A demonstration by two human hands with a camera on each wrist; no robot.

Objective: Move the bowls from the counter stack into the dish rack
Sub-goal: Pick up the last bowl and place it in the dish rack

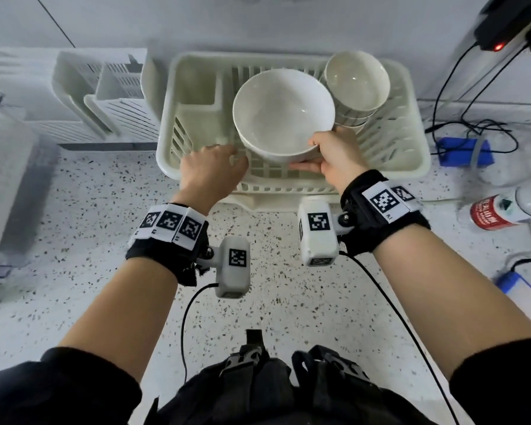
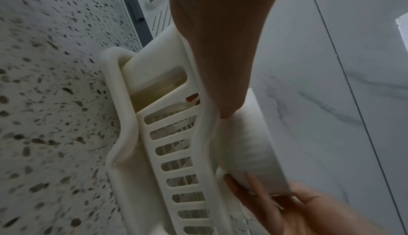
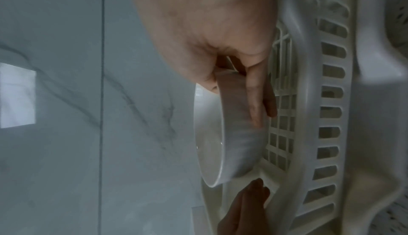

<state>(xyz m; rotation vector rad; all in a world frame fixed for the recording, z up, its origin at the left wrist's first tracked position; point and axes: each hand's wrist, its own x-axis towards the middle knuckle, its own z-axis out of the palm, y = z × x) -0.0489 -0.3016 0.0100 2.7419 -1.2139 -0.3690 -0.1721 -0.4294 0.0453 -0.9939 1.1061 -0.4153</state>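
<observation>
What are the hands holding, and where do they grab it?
The right hand grips the big white bowl at its near rim, thumb inside, fingers under it. The left hand holds nothing; it hovers over the dish rack.

Beyond the right hand [image 1: 334, 161], passage is blocked by stacked bowls [image 1: 357, 84]; open rack floor [image 1: 267, 171] is left between both hands.

Speckled counter [image 1: 83, 302]; red-labelled bottle [image 1: 500, 210] lying right; cables [image 1: 460, 96]; possibly power bank [image 1: 463, 151].
</observation>
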